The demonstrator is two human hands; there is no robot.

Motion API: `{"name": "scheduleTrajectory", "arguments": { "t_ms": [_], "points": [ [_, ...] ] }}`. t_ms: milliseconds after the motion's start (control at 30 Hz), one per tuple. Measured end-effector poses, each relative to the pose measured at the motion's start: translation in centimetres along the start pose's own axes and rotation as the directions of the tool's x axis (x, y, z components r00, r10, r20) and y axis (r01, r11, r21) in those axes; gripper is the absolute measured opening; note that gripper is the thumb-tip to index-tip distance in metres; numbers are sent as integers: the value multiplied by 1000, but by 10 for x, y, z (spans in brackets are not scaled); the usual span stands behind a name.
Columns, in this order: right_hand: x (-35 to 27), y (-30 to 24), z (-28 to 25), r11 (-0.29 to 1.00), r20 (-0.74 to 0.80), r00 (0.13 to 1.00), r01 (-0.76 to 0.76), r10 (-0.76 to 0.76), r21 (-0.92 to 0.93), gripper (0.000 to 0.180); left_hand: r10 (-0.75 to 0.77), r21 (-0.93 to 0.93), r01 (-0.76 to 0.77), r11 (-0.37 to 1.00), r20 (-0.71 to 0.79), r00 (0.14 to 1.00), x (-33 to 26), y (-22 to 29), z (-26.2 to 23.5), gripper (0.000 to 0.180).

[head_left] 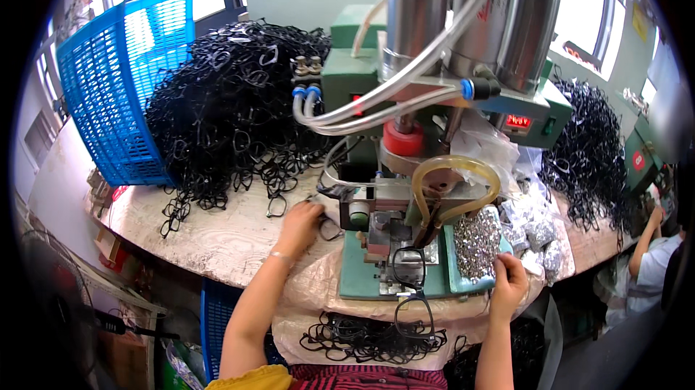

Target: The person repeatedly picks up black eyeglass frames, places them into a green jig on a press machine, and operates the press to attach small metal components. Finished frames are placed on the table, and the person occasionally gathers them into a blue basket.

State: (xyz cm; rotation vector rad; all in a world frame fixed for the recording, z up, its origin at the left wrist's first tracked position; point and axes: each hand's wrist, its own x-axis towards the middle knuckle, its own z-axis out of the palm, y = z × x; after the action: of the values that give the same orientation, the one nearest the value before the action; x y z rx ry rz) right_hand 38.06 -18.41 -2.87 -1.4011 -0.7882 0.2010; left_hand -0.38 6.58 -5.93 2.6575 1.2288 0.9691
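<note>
My left hand (300, 225) is on the table left of the machine, its fingers closed on a black eyeglass frame (331, 229). My right hand (510, 281) is at the right rim of a shallow tray (450, 260) full of small shiny metal parts (476, 247). Its thumb and fingers are pinched together; whatever is between them is too small to make out. Another black eyeglass frame (414, 316) hangs at the front of the green press machine (351, 267), one rim up by the fixture and the other lower down. Several black frames (362, 336) lie heaped before my body.
A large pile of black frames (239, 93) spills from a tipped blue basket (108, 93) at the left. Another pile (586, 151) stands at the far right, behind plastic bags of parts (532, 223). Clear hoses (405, 93) cross the machine. A co-worker (651, 267) sits at the right.
</note>
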Motion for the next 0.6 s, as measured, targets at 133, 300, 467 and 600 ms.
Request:
{"name": "scheduleTrajectory", "arguments": {
  "t_ms": [133,300,467,600],
  "points": [
    [-18,-15,-39,986,4,999,-32,34,-166,12,-386,-329,317,890,-168,907,-49,-9,-35,30],
    [-6,-74,29,944,333,904,315,-268,-98,15,-704,-750,517,412,98,703,-31,5,-46,24],
    [2,-99,102,979,366,915,112,-169,172,28,-593,-835,256,486,-100,799,-23,57,-24,20],
    [-8,-98,109,960,388,921,-81,-30,268,44,-621,-920,139,366,-131,772,-39,91,-24,15]
  ]
}}
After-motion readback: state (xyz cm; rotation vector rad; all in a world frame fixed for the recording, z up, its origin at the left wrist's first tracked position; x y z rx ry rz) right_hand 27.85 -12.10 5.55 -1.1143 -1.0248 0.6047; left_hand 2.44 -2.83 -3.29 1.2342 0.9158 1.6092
